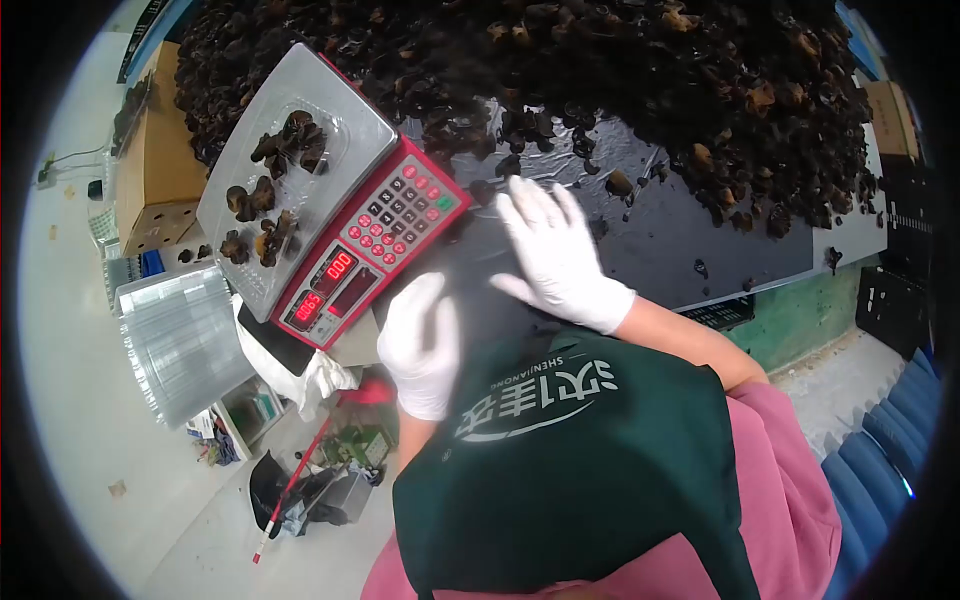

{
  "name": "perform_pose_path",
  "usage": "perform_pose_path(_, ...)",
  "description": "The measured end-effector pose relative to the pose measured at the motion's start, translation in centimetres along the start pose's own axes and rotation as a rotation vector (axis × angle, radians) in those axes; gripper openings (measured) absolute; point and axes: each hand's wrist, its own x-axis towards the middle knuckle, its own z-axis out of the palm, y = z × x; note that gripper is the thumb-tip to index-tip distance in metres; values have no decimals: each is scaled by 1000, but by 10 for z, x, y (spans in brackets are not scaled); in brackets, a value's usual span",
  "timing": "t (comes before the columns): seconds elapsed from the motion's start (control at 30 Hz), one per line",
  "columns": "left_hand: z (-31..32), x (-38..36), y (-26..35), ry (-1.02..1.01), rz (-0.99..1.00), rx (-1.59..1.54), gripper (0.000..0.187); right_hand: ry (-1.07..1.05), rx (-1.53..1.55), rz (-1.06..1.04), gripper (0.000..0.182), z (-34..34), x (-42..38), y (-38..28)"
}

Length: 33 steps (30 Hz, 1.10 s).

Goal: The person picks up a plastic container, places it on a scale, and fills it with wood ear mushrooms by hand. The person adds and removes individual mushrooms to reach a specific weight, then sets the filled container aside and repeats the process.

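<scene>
My left hand (415, 345), in a white glove, is beside the scale's lower right corner. Its fingers are loosely bent and partly blurred, with no object visible in them. My right hand (560, 255), gloved too, lies flat with fingers stretched over the wet black sheet (660, 240). Left of both hands stands a red digital scale (400, 215) with lit red digits. On its metal pan rests a clear plastic tray (325, 135) holding several clumps of dark wood ear mushrooms (300, 140).
A large heap of wood ear mushrooms (560, 60) covers the table's far side. Stacked clear plastic trays (185, 340) and a white cloth (300, 380) are below the scale. A cardboard box (160, 160) stands at left, blue material (890, 450) at lower right.
</scene>
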Motion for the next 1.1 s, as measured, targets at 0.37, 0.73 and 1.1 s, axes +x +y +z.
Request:
perform_pose_path(0.37,24,-10,-11,-112,-37,-73,28,234,-251,14,31,-10,7,71)
perform_pose_path(0.73,63,16,-7,-265,106,-199,31,274,-586,567,33,-93,-208,113)
perform_pose_path(1.1,73,16,-11,-258,121,-123,27,543,-638,426,72,-141,-169,160)
